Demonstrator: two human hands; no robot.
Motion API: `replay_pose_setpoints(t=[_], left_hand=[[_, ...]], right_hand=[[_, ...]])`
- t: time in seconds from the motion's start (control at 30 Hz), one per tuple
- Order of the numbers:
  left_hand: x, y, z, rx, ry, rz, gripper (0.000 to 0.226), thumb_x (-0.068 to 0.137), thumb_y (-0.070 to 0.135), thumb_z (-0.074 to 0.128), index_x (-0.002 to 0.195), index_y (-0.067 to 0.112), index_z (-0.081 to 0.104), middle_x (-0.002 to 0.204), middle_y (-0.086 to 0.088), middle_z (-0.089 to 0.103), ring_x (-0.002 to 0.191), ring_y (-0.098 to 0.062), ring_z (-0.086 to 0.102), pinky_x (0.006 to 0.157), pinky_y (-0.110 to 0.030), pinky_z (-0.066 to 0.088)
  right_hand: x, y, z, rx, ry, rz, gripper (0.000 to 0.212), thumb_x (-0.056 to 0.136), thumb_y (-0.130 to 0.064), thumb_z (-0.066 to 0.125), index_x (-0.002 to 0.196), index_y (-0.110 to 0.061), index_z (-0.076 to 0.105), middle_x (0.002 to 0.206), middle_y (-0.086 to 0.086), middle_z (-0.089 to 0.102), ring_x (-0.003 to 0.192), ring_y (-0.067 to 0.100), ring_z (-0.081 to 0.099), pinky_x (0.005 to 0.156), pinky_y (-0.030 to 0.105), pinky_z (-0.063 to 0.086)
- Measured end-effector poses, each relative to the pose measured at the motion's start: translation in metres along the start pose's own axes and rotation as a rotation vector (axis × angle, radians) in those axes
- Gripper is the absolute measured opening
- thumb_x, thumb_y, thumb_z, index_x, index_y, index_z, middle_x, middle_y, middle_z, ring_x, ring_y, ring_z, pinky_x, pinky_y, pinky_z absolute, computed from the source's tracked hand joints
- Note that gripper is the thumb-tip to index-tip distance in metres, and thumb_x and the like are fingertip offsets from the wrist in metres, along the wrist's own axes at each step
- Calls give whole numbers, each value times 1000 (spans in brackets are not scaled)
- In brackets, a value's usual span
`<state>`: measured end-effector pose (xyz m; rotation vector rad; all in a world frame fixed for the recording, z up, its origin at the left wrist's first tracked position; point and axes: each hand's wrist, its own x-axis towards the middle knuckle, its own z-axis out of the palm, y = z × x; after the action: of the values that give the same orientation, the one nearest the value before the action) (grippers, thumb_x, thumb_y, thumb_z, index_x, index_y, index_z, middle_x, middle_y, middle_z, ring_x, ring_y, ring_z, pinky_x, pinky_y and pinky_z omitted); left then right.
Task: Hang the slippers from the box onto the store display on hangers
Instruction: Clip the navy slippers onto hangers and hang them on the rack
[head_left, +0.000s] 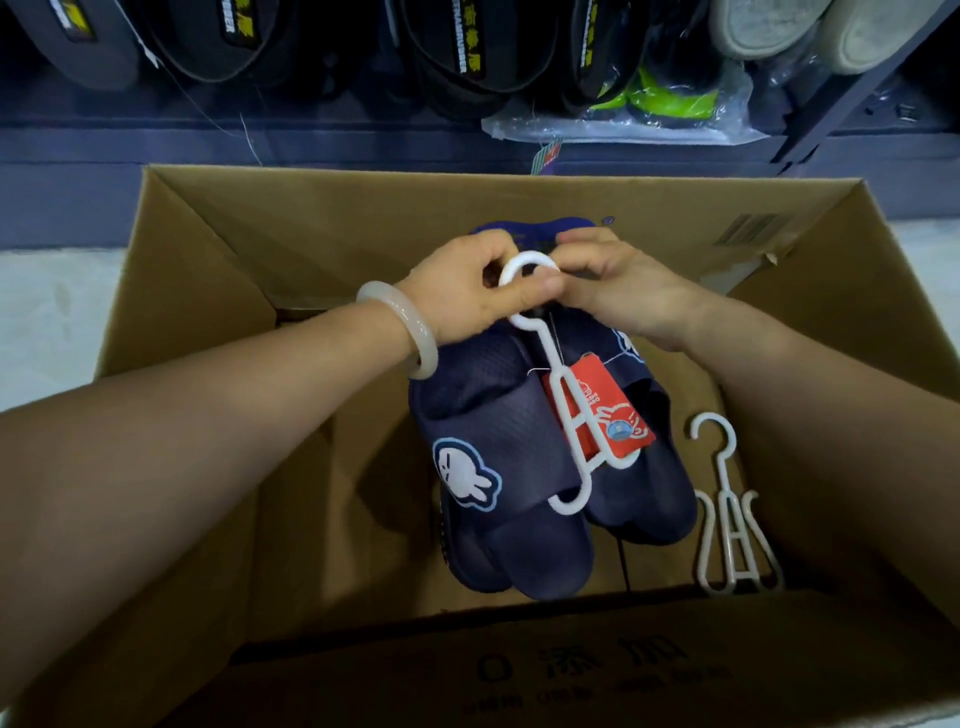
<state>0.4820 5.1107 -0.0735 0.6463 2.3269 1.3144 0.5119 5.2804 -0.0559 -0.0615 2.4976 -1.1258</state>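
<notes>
- big open cardboard box (218, 291) fills most of the view, walls rising on all four sides, near flap folded toward the camera, so the way out for anything inside is straight up past the rim
- store display (311, 57) runs along the top edge, right behind the far wall of the box, packed with dark hanging footwear, plus a bagged neon green pair and a pale pair toward the right
- navy slippers (498, 457) are held as a pair over the middle of the box, white bunny logo on the left strap, long axis running near to far, toes toward the camera
- white hanger (563, 415) is hooked through the pair, lying along that same axis, hook loop at the far end up by the hands
- left hand (467, 291) has its fingers curled round the hook loop, pale bangle on the wrist
- right hand (618, 283) pinches the same loop from the other side, the two hands touching
- spare hanger (727, 525) lies on the box floor at the right, hook pointing away, well apart from the slippers
- red tag (608, 410) hangs off the hanger stem
</notes>
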Motion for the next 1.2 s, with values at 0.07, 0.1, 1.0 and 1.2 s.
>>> replay_pose_setpoints(t=[0.07,0.1,1.0,1.2], left_hand=[[2,-4,-8,-71,-143,-113,34,75,38,71,97,22,50,91,6,59,85,-6,57,77,-18,47],[2,-6,-12,-101,-229,-174,49,69,40,77,106,26,48,105,6,59,100,-7,57,89,-21,47],[12,-8,-17,-32,-219,-229,33,79,5,68,109,20,65,104,2,64,98,-11,58,90,-23,40],[18,-12,-27,-93,-406,-268,28,71,32,75,97,31,66,112,6,67,109,-12,60,102,-34,43]], right_hand=[[0,1,0,-67,-17,1,22,91,-38,51,70,-40,59,118,-11,44,128,1,29,104,24,23],[0,1,-1,-77,-13,-4,26,91,-38,50,67,-39,57,108,-11,50,124,4,36,102,25,26],[8,1,-6,-338,443,-57,45,94,-37,45,53,-24,32,67,-6,34,75,18,43,69,29,33],[9,0,2,-300,481,-65,40,94,-37,44,78,-3,58,82,4,43,79,23,46,75,36,40]])
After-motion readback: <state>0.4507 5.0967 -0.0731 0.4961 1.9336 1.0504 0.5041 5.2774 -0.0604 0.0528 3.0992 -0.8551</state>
